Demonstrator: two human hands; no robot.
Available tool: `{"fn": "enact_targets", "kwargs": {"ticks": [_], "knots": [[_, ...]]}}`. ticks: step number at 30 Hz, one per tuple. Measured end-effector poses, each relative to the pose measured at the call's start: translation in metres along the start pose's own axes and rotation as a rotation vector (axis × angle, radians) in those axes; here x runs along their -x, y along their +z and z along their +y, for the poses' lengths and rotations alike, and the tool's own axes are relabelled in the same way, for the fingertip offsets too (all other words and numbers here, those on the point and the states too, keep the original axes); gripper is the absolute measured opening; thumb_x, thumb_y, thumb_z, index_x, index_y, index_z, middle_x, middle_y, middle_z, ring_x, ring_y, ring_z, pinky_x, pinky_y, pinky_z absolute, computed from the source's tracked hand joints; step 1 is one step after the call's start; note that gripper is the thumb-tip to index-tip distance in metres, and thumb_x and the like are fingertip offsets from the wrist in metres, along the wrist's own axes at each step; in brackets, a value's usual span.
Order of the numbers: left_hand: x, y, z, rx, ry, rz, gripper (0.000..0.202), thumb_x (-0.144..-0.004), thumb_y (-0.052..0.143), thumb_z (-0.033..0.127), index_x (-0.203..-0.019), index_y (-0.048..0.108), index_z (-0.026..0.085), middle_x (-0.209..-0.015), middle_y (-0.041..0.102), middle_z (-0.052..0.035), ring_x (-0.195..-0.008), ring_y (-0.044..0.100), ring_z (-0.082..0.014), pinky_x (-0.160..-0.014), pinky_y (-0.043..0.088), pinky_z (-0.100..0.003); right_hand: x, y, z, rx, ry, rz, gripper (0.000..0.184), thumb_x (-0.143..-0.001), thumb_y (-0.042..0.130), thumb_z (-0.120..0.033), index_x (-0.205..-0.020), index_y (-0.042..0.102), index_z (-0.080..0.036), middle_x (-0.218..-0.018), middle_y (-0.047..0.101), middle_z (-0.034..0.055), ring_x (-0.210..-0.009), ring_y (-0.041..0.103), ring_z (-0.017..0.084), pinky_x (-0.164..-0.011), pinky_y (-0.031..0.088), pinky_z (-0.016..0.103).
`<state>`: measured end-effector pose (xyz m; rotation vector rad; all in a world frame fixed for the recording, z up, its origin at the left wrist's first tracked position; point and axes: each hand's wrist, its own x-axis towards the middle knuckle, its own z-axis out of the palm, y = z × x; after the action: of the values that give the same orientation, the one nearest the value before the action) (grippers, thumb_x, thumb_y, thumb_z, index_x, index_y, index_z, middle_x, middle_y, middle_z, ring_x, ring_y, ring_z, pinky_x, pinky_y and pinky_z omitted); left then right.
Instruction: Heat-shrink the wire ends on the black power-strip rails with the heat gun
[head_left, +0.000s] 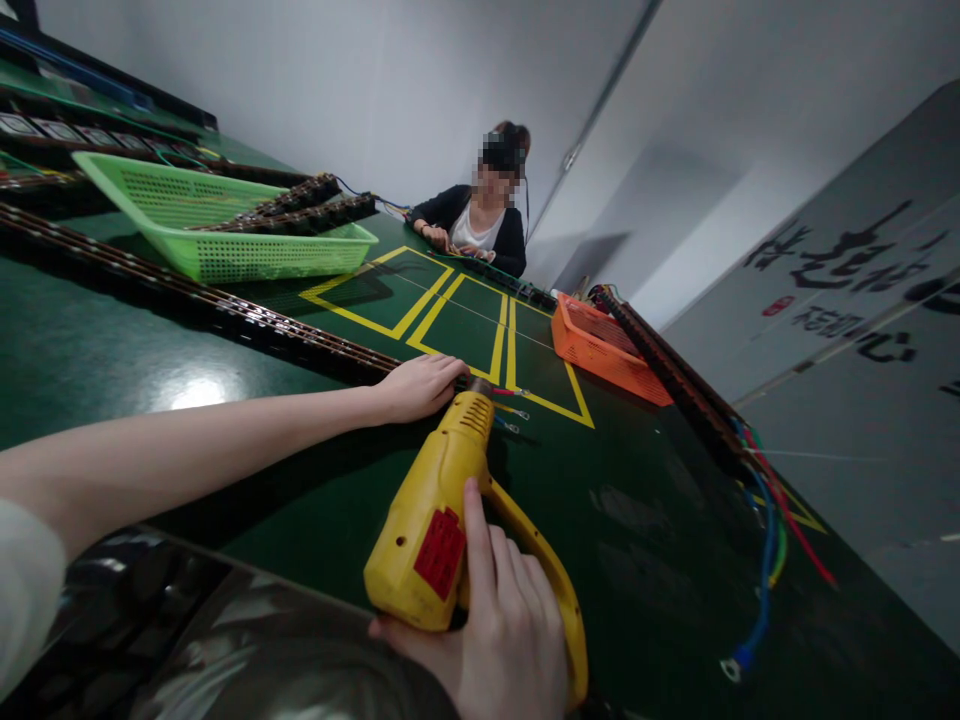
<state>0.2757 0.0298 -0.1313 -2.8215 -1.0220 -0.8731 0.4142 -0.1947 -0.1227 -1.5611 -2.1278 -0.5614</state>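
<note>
The right hand (510, 620), cut off by the frame's lower edge, grips a yellow plastic heat gun (421, 500) at lower centre, long axis slanting up rightward, grey nozzle (481, 385) pointing away from the camera. The left hand (424, 387) curls beside ring-tipped red, yellow and blue wires (516, 411), fingertips hidden, its hold impossible to tell.

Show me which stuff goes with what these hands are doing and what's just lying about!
In use:
- yellow heat gun, in the right hand
- ring-ended wires, by its nozzle
- long dark strip, reaching the left hand

Probably just lying about:
- green basket, holding more strips
- orange basket, over on the right
</note>
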Motion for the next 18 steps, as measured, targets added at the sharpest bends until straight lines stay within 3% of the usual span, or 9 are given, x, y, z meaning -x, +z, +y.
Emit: {"fn": "enact_targets", "kwargs": {"ticks": [9, 18], "knots": [[0.002, -0.002, 0.001, -0.117, -0.003, -0.08, 0.028, -0.092, 0.033, 0.023, -0.117, 0.044, 0.016, -0.112, 0.059, -0.0089, -0.1, 0.058, -0.0206, -0.084, 0.046, -0.032, 0.0, -0.002, 0.01, -0.026, -0.018, -0.028, 0.101, -0.068, 0.048, -0.077, -0.141, 0.027, -0.011, -0.083, 0.062, 0.0059, -0.068, 0.057, 0.019, -0.061, 0.046, 0.033], [0.001, 0.0, -0.003, -0.091, 0.024, -0.054, 0.029, -0.094, 0.03, 0.023, -0.117, 0.046, 0.017, -0.111, 0.061, -0.0068, -0.102, 0.058, -0.0187, -0.085, 0.044, -0.031, 0.007, 0.003, 0.031, 0.007, 0.039, -0.011, 0.101, -0.068, 0.046, -0.079, -0.142, 0.025, -0.014, -0.095, 0.065, 0.0064, -0.074, 0.06, 0.02, -0.067, 0.044, 0.034]]}}
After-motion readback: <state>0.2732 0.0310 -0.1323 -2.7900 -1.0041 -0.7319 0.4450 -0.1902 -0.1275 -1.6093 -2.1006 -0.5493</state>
